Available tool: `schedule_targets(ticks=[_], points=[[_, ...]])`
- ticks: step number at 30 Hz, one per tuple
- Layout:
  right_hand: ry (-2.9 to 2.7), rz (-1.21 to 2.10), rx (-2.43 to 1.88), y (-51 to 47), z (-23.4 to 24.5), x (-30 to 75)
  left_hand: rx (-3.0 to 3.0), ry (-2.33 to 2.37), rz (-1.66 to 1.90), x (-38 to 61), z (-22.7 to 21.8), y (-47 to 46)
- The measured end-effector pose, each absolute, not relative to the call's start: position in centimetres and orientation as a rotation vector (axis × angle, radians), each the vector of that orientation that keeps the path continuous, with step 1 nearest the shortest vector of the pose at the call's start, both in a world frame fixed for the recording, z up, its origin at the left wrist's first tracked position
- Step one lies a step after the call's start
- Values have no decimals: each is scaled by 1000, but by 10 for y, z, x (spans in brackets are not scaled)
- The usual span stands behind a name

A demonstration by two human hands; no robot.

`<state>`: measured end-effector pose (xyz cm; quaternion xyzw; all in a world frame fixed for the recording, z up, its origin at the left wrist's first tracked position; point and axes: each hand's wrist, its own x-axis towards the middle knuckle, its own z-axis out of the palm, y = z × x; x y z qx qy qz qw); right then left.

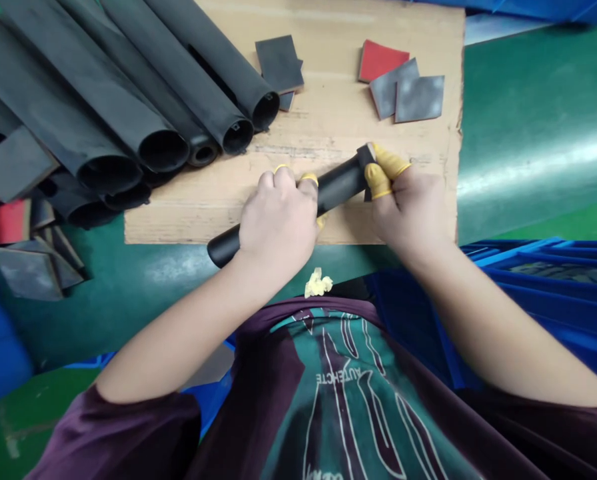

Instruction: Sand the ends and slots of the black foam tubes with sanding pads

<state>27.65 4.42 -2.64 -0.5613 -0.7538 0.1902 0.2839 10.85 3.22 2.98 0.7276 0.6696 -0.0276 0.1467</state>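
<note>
Head view, looking down: the left hand (278,227) is closed around a matte black tube (341,188), while the right hand (408,207) pinches a dark abrasive square (366,167) against the tube's upper end. Two right-hand digits wear mustard-yellow finger cots (386,163), their rubbery sheaths rolled at the base. Narrow yellow rings (308,179) circle two left-hand fingers. The tube lies tilted across a scuffed cardboard sheet (328,113), its lower end jutting past the sheet's near edge.

Just below that edge sits a crumpled pale yellow scrap (317,283). Farther up the cardboard lie a dark grey square (278,65), a red-backed square (382,60) and two mottled grey squares (419,98), their surfaces worn pale in patches. A heap of long black tubes (128,100) fills the upper left, their round open ends facing the hands. More worn squares (26,273) are piled beyond the cardboard's left edge.

Beneath everything spreads a glossy green surface (528,120), with a ribbed blue plastic crate (543,267) at the right. The person's plum and teal T-shirt (328,393) carries white print, upside down from this view, that looks like "AUTEHCTE"; no other writing can be read.
</note>
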Motion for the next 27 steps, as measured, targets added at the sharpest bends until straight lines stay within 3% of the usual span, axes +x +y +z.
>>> schedule_targets(ticks=[27], points=[[-1985,597,-1445,39,-25,287,2105,1948,-73,111,28,28]])
